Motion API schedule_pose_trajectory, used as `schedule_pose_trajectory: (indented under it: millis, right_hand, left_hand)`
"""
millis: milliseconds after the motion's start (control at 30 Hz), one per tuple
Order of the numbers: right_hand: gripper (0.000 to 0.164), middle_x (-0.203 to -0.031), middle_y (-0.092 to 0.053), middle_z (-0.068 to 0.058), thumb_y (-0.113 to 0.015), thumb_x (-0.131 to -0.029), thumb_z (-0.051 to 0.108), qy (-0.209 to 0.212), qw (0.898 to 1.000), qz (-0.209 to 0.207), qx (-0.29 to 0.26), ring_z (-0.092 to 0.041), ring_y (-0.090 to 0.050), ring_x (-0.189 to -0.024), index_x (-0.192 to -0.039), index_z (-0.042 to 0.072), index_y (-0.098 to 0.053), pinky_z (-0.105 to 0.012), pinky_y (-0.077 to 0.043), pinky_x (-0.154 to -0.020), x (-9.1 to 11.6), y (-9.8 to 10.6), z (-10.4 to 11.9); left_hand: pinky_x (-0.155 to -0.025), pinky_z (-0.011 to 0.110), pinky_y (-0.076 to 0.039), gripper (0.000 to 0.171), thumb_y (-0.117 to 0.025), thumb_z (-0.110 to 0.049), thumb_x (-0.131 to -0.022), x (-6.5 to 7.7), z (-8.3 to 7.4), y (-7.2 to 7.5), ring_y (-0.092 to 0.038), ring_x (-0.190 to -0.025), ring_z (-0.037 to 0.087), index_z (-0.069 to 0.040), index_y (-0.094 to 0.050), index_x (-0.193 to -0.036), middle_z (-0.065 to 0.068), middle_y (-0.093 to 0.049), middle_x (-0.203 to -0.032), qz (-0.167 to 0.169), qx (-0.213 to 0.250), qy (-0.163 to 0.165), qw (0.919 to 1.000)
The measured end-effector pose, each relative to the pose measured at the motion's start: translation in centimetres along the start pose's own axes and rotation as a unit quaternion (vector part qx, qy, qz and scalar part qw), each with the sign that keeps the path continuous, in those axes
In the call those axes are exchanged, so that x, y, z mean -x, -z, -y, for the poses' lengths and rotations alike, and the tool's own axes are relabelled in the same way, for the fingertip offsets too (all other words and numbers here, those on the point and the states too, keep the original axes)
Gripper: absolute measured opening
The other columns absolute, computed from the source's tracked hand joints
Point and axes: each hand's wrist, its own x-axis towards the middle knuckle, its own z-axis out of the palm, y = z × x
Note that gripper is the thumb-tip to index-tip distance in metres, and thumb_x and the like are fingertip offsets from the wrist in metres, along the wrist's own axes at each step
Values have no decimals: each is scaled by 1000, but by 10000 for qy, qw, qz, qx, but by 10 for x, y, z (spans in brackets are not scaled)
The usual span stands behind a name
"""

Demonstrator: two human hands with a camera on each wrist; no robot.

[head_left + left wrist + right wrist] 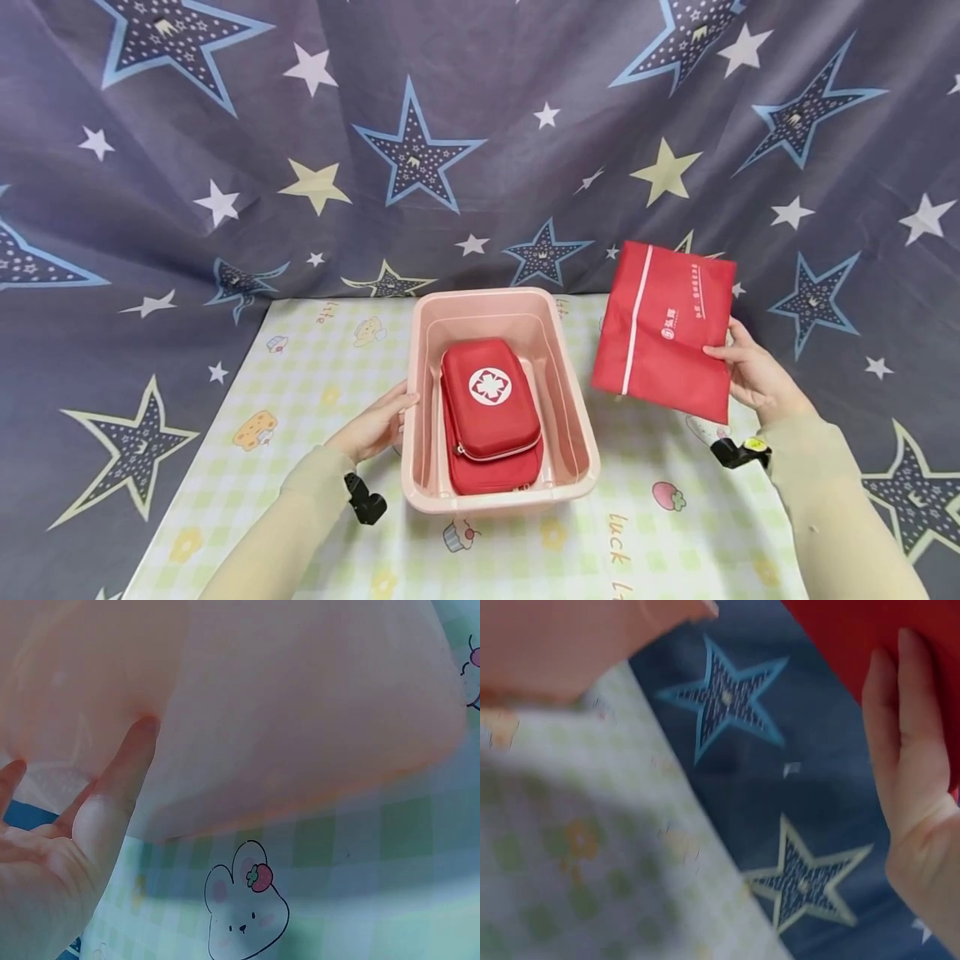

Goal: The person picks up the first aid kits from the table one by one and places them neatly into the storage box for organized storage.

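A pink plastic bin (564, 400) stands on the table. In it lies a red zipped first-aid case (491, 433) with a white cross emblem, on top of another red case (495, 479) that is mostly covered. My left hand (377, 423) is at the bin's left side; the left wrist view shows its extended thumb and fingers touching the outer wall. To the right of the bin, my right hand (759, 375) holds up a flat red pouch (667, 333) with a white stripe and white print. Its thumb lies on the front, the other fingers behind the pouch.
The tabletop is covered by a pale green checked cloth (300, 417) with cartoon prints. Behind and beside it hangs a dark blue star-patterned curtain (480, 242). A black wrist camera (365, 500) sits on the left wrist and another camera (738, 452) on the right.
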Motion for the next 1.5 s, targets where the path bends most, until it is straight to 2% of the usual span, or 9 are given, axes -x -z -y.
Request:
schedule_pose_trajectory:
  millis: [100, 400, 533, 633, 767, 933, 1133, 1300, 1500]
  right_hand:
    - [48, -109, -64, -13, -21, -94, -14, 56, 10000, 29, 50, -29, -68, -96, -126, 21, -26, -44, -56, -74, -5, -16, 4]
    - [46, -111, -62, -12, -25, -94, -14, -198, 9992, 217, 253, -28, -68, -97, -126, 20, -27, -45, -56, -74, -34, -69, 6]
    - [51, -110, -61, -8, -31, -94, -12, -507, 9969, 9, 605, -25, -68, -95, -129, 25, -27, -41, -57, -73, -48, -95, 2]
    - [51, -110, -60, -6, -34, -94, -11, -723, 9932, -199, 893, -22, -68, -93, -128, 26, -29, -39, -58, -73, -57, -114, -5]
    - [47, -106, -59, -5, -33, -93, -11, -909, 9869, -344, 1287, -19, -68, -90, -124, 25, -32, -37, -58, -73, -68, -132, -16]
    - [45, -102, -59, -4, -31, -93, -11, -1260, 9764, -302, 1728, -16, -67, -86, -119, 26, -32, -34, -58, -71, -76, -144, -30]
    - [46, -100, -59, -3, -33, -92, -11, -1601, 9680, -275, 1911, -15, -67, -83, -119, 25, -28, -32, -57, -70, -86, -157, -49]
    - [50, -101, -58, -4, -35, -91, -12, -1731, 9636, -342, 2007, -15, -66, -83, -127, 21, -27, -31, -57, -70, -93, -165, -66]
    - [65, -112, -52, -9, -36, -90, -13, -1965, 9577, -542, 2032, -15, -65, -82, -141, 24, -19, -32, -57, -70, -97, -172, -80]
  left_hand:
    - [-100, 48, -44, 64, -37, -28, -100, -2, -1, 0, -49, -122, 27, -17, -3, -154, 24, -29, -146, 33, 4, -12, 10000]
    - [-96, 45, -48, 66, -39, -28, -99, -2, -5, 0, -57, -104, 12, -14, -3, -153, 9, -45, -130, -20, 46, -37, 10000]
    - [-94, 43, -49, 65, -38, -27, -100, -1, -4, 0, -58, -102, 10, -15, -3, -153, 2, -48, -124, -24, 105, -5, 9999]
    - [-94, 43, -49, 64, -38, -27, -100, 1, -2, 0, -58, -104, 12, -15, -4, -153, 5, -48, -126, -74, 93, 33, 9999]
    - [-95, 44, -48, 64, -37, -28, -100, 1, 0, 0, -54, -115, 21, -15, -3, -153, 22, -36, -140, -77, 51, 32, 10000]
    - [-97, 45, -47, 63, -36, -28, -101, -2, 1, 0, -48, -123, 30, -15, -3, -153, 22, -32, -143, -11, 2, 3, 10000]
    - [-93, 43, -50, 63, -35, -26, -101, -1, 0, 0, -55, -113, 21, -14, -3, -153, 24, -35, -140, 15, 86, -18, 10000]
    - [-91, 42, -51, 64, -37, -26, -100, 0, 0, 0, -60, -100, 13, -11, -3, -153, 5, -53, -120, 20, 156, -67, 9999]
    - [-93, 44, -50, 64, -36, -26, -101, 0, 1, -1, -60, -100, 11, -11, -2, -153, -4, -55, -114, 17, 201, -43, 9998]
